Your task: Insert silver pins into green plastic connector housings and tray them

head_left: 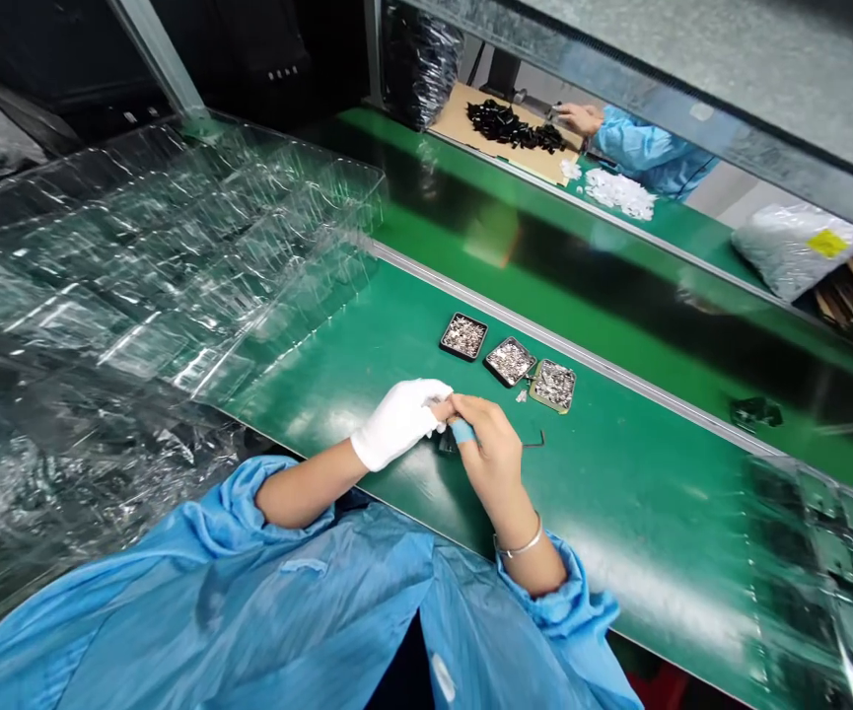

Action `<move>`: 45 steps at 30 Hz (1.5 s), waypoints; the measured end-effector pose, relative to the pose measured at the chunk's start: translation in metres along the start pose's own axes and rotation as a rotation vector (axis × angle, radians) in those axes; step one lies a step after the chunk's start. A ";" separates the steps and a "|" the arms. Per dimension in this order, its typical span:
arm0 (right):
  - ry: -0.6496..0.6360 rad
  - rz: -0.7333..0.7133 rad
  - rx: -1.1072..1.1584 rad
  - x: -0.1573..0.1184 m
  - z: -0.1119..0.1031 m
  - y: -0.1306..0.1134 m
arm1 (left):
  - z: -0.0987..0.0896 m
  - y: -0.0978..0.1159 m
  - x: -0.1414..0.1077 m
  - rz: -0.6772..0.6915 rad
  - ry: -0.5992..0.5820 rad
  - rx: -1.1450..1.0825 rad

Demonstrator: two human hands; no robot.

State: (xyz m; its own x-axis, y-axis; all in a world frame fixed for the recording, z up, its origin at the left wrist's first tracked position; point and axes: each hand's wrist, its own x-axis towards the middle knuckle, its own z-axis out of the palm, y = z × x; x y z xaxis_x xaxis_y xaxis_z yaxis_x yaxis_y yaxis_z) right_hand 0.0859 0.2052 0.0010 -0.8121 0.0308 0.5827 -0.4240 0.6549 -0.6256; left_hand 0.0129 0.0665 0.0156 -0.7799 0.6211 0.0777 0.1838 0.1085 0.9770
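My left hand [401, 424], in a white glove with bare fingertips, meets my right hand [491, 444] above the green table [618, 503]. The fingers of both are pinched together, and what they hold between them is too small and hidden to name. Blue tape wraps my right thumb. A dark object [447, 443] shows just below the fingertips. Beyond the hands sit three small square trays of tiny metal parts, the left one [463, 336], the middle one [510, 362] and the right one [553, 386]. An L-shaped key [536, 441] lies right of my right hand.
Clear plastic trays [175, 247] are stacked at the left, and a tray of dark parts [832, 562] stands at the right. A metal rail [581, 360] crosses behind. Past the partition, a person's hand [580, 118] is near black parts [511, 126] and white pieces [620, 193].
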 end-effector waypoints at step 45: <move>-0.065 0.666 0.430 -0.023 0.018 0.052 | 0.029 -0.065 0.011 -0.050 0.010 0.063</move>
State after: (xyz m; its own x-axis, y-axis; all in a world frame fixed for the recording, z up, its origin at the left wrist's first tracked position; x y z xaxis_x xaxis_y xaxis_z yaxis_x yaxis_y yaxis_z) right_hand 0.0756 0.2246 -0.0546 -0.9654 0.2608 -0.0074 0.0521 0.1647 -0.9850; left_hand 0.0102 0.0890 -0.0527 -0.7952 0.6056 0.0313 0.1815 0.1884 0.9652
